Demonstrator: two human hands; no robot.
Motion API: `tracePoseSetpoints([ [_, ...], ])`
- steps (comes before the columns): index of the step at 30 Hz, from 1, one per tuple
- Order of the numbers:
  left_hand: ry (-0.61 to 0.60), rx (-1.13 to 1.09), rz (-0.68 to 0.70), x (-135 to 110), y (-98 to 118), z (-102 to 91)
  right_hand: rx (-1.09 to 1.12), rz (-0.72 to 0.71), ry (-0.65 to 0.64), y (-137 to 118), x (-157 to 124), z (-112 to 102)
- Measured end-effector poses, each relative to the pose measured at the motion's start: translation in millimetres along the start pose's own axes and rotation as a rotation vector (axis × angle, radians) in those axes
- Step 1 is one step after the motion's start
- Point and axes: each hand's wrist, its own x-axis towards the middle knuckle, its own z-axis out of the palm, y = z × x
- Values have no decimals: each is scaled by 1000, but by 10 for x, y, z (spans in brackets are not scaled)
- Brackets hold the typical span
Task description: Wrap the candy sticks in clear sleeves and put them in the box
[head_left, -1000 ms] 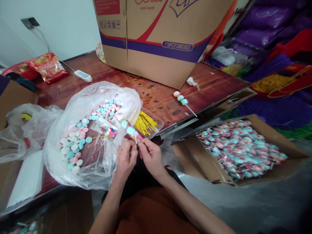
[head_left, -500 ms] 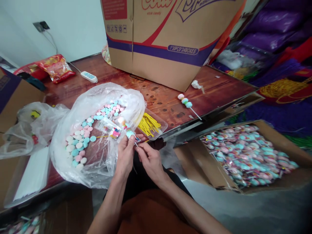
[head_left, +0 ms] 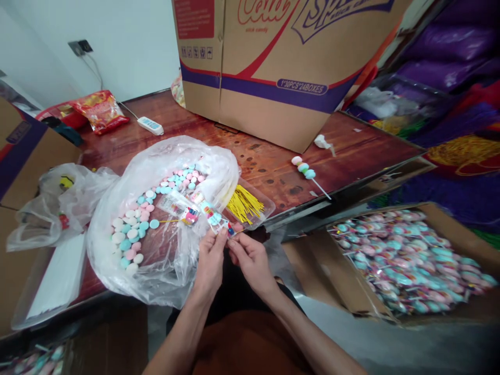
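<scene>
A candy stick in a clear printed wrapper [head_left: 211, 213] points away from me over the edge of the plastic bag. My left hand [head_left: 213, 255] is closed round its lower end. Beside it, my right hand [head_left: 250, 258] is closed in a pinch at the gathered bottom of the wrapper, fingertips almost touching the left thumb. A thin yellow strip, perhaps a twist tie [head_left: 241, 231], shows at the right fingers. Flat printed wrappers [head_left: 177, 207] lie just left of the candy stick. Pink, white and blue candies [head_left: 133, 229] lie in the open plastic bag [head_left: 102, 265].
A tray of yellow twist ties [head_left: 246, 204] stands right of the bag. An unwrapped candy stick [head_left: 304, 168] lies near the table edge. A large carton [head_left: 258, 99] stands behind. Low on the right, an open box [head_left: 312, 260] holds many wrapped candy sticks. White sticks [head_left: 58, 276] fill a left tray.
The candy stick has turned more upright in view, and my right fingers have come up to the wrapper's bottom beside my left thumb. The whole view has shifted slightly.
</scene>
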Motion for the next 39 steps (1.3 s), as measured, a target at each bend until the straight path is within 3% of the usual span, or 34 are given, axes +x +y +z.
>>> tracePoseSetpoints([
  [5, 49, -63, 63, -1, 1, 0, 178, 112, -34, -40, 61, 74],
  [9, -6, -115, 39, -46, 77, -47, 462, 266, 15, -107, 97, 209],
  [13, -62, -203, -4, -87, 236, -184, 592, 417, -179, -173, 94, 251],
  [15, -71, -216, 5, -87, 296, -236, 392, 381, -308, -231, 109, 190],
  [17, -56, -228, 56, -67, 329, -254, -18, 220, -354, -315, 165, 77],
  [20, 24, -217, 157, -9, 332, -243, -754, 3, -176, -440, 363, -123],
  [22, 65, -196, 147, 27, 310, -230, -1129, 35, -27, -481, 550, -223],
  [24, 73, -177, 101, 47, 276, -217, -1340, 132, 0, -471, 736, -275],
  [31, 72, -200, 75, 60, 207, -177, -1443, 209, -108, -320, 997, -253],
  [39, 118, -203, 41, 111, 237, -187, -1443, 247, -70, -486, 992, -260],
])
